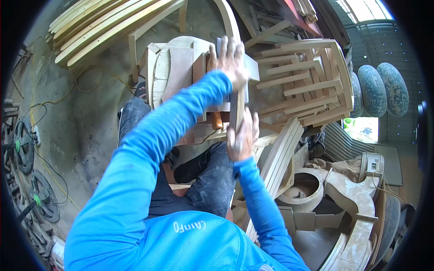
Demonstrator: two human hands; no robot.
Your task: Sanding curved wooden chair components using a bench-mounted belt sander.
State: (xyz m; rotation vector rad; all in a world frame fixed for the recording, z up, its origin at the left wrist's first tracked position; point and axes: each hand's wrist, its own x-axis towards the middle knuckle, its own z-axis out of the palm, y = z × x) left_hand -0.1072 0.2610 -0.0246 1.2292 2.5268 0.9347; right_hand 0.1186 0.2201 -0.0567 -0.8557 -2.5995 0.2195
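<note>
A long, curved strip of pale wood (229, 22) runs away from me over a work stand, its near part showing a dark grey side face. My left hand (228, 63) lies on top of it with fingers stretched and spread. A narrow dark grey piece (219, 46) shows beside those fingers; how much of it is under the palm is hidden. Closer to me, my right hand (243, 137) grips the near end of the strip, thumb on the left side and fingers on the right. Left of the strip, flat wooden boards (177, 67) rest on the stand. An orange-brown cylinder (217, 120) sits below it.
Stacked curved slats (104, 29) lie at far left. Wooden frames (312, 81) are piled at right, with long boards (281, 156) nearer. A large dusty machine (357, 194) stands at lower right. A yellow cable (58, 100) crosses the floor at left.
</note>
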